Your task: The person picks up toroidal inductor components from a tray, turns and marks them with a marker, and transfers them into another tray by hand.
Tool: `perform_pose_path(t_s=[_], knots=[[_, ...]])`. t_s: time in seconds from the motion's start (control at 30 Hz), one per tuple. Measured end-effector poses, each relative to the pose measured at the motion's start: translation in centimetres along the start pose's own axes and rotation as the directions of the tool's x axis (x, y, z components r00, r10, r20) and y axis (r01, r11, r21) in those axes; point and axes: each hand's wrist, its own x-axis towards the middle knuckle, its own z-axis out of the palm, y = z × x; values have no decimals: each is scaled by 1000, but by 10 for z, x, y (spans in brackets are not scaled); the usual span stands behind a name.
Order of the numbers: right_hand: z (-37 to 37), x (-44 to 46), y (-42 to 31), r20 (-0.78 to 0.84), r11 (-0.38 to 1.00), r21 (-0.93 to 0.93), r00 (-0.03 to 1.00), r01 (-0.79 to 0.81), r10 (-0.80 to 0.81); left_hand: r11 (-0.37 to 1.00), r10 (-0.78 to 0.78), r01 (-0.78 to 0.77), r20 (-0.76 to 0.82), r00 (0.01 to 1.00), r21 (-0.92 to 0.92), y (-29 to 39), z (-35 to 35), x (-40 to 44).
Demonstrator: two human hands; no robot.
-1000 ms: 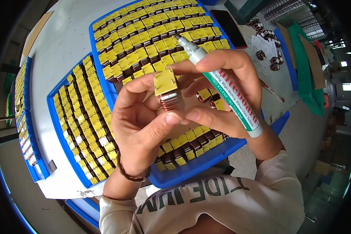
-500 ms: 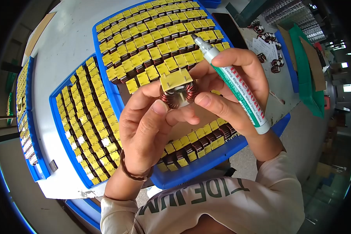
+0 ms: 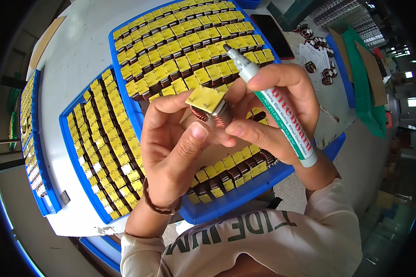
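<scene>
Between my hands is a copper-wound coil (image 3: 221, 113) with a square yellow board (image 3: 205, 99) on top, tilted. My left hand (image 3: 171, 143) grips it from the left, thumb at its lower side. The fingertips of my right hand (image 3: 277, 106) touch its right side. That same hand also holds a whiteboard marker (image 3: 282, 120), uncapped, its dark tip pointing up and left. Beneath the hands lies a large blue tray (image 3: 203, 213) with rows of yellow-topped coils (image 3: 171, 50). The hands hide part of its middle.
A second blue tray of coils (image 3: 71, 152) lies to the left, with more blue trays (image 3: 50, 184) at the far left. A dark phone-like object (image 3: 272, 37) is behind the large tray. Loose coils (image 3: 316, 44) and papers (image 3: 309, 55) lie at the right, near a green box (image 3: 372, 111).
The coil was first seen side-on, then with its opening facing the camera, and is now turned at an angle. Both hands and the marker have shifted slightly right.
</scene>
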Motion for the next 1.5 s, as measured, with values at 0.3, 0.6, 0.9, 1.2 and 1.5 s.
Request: perform_pose_path(t_s=[0.3,0.6,0.9,1.2,1.5], knots=[[-5,-1,6,112,987,-96,987,127,-116,988,49,-55,45,998,147,-5,-4,1],[1,0,0,-34,996,-78,999,40,-43,994,-17,11,55,998,108,1,-1,1],[3,0,3,-16,1000,3,1000,21,-21,997,-55,58,54,997,-57,0,1,-1],[0,1,0,27,1000,11,1000,-11,11,984,-91,108,117,989,-142,-2,-5,0],[5,-1,1,-29,999,37,999,-37,38,991,-135,134,14,991,18,0,-1,-2]])
